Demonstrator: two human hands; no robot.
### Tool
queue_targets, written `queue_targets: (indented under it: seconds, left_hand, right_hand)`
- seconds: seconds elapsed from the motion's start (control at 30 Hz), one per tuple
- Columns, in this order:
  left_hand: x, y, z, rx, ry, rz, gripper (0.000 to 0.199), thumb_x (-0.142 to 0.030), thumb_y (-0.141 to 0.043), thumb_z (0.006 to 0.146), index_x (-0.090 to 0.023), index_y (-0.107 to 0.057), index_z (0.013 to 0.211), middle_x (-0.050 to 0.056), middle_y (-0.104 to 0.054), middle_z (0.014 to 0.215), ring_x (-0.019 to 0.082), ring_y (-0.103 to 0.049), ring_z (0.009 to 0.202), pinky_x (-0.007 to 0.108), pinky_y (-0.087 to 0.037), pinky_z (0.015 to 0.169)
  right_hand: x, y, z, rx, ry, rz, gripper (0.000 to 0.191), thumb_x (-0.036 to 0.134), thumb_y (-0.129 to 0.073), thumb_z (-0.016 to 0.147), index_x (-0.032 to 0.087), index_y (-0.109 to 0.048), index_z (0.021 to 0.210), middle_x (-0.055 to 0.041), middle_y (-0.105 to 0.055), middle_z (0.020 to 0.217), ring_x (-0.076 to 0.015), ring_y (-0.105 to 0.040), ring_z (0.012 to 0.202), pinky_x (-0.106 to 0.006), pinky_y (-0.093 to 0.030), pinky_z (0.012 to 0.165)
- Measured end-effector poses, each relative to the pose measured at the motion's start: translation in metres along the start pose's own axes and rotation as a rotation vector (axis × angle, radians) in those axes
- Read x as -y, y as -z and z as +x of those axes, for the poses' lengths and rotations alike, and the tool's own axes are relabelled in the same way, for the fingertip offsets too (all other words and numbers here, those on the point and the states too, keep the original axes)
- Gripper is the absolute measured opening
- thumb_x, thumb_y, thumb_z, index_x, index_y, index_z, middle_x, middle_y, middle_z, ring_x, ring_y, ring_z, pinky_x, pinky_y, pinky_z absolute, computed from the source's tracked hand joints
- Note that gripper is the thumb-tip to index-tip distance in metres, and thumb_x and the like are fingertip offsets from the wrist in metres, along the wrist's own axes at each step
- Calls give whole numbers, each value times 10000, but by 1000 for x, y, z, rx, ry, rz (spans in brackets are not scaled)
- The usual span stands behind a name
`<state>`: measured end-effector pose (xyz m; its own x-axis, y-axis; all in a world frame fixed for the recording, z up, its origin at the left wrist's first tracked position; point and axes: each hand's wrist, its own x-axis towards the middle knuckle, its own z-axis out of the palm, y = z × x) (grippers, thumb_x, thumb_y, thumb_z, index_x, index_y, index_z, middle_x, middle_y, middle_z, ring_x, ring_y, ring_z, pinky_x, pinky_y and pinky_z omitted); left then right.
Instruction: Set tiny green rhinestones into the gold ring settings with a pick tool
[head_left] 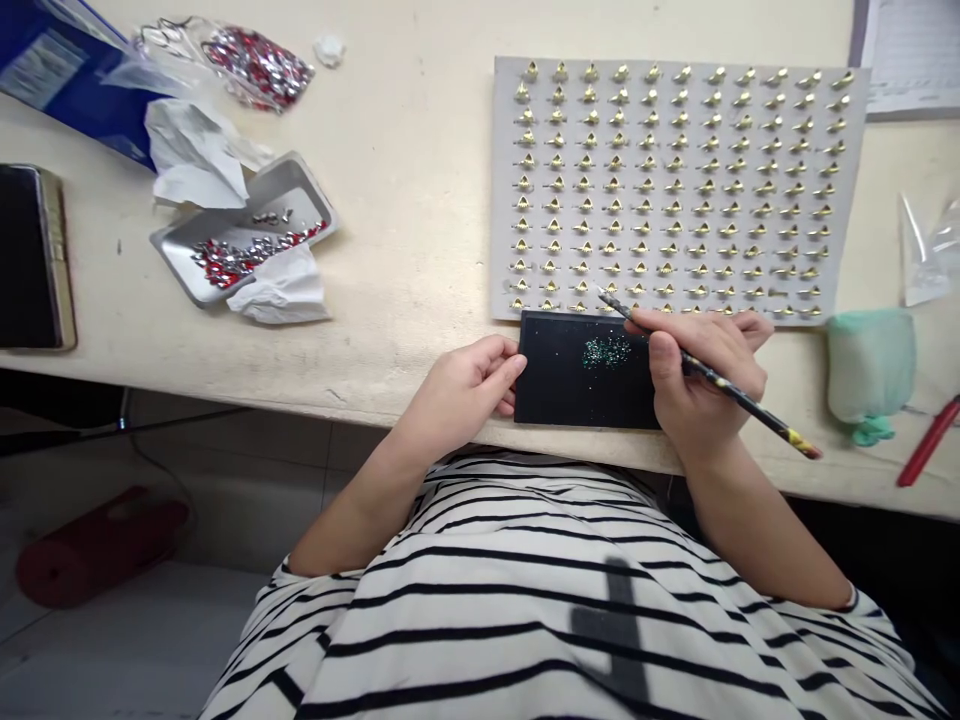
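At centre we see a black tray point(570, 398), its left edge pinched in the left hand point(476, 385) — fingers nearly closed; right of centre, the right hand point(705, 375) curls round a pencil point(750, 405) below the ring board point(504, 200).

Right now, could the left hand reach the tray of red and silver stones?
Probably yes: only tabletop and a crumpled tissue lie between the left hand and the tray, though that hand holds the black pad.

I make it a jewellery workshop from my end: pale worktable point(405, 200), board point(504, 200) of gold-coloured pieces point(614, 206) in rows, tray point(281, 190) of red and silver bits point(225, 262).
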<state>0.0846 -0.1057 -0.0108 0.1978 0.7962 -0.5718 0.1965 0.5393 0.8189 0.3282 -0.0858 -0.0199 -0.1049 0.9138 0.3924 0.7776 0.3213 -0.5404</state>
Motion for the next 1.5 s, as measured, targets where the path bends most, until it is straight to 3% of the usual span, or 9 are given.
queue_targets:
  seconds: [0.1, 0.43, 0.73, 1.03, 1.33, 1.5]
  left_hand:
    - [-1, 0, -1, -8, 6, 2, 296, -496, -595, 910, -208, -633, 972, -28, -602, 742, 102, -652, 655, 205, -605, 623]
    - [-2, 0, 0, 9, 4, 3, 295, -494, -574, 919, -206, -627, 956, -21, -613, 752, 106, -654, 664, 217, -613, 639]
    - [-1, 1, 0, 6, 10, 1, 308, -507, -575, 920, -208, -623, 971, -21, -613, 755, 104, -652, 666, 209, -607, 632]
    - [-2, 0, -1, -10, 13, 12, 281, -487, -593, 918, -211, -630, 961, -39, -596, 719, 91, -642, 654, 185, -594, 623]
    - [-3, 0, 0, -20, 26, 38, 266, -468, -597, 924, -206, -628, 962, -44, -596, 707, 88, -649, 645, 175, -595, 605]
    - [-3, 0, 0, -14, 28, 28, 262, -462, -597, 928, -208, -642, 974, -45, -611, 708, 88, -654, 651, 171, -595, 611]
  right_hand:
    - [1, -1, 0, -58, 39, 18, 196, 290, -565, 884, 360, -692, 1016, 71, -760, 883, -118, -671, 777, -398, -342, 902]
    - [-1, 0, -4, 21, -34, -30, 241, 375, -503, 910, 320, -690, 1051, 26, -757, 912, -135, -668, 851, -422, -359, 974]
    - [7, 2, 1, -80, 1, 57, 201, 259, -580, 877, 359, -696, 1008, 87, -759, 864, -100, -677, 770, -393, -341, 906]
    - [6, 10, 1, -196, -111, 121, 193, 290, -519, 910, 289, -710, 933, 70, -737, 752, -99, -666, 754, -384, -355, 945]
    - [10, 11, 0, -156, -113, 92, 237, 328, -475, 927, 283, -698, 862, 71, -711, 706, -91, -644, 738, -391, -339, 960]
    - [6, 13, 0, -230, -126, 62, 268, 337, -449, 931, 277, -700, 860, 72, -689, 665, -93, -600, 695, -402, -339, 953]
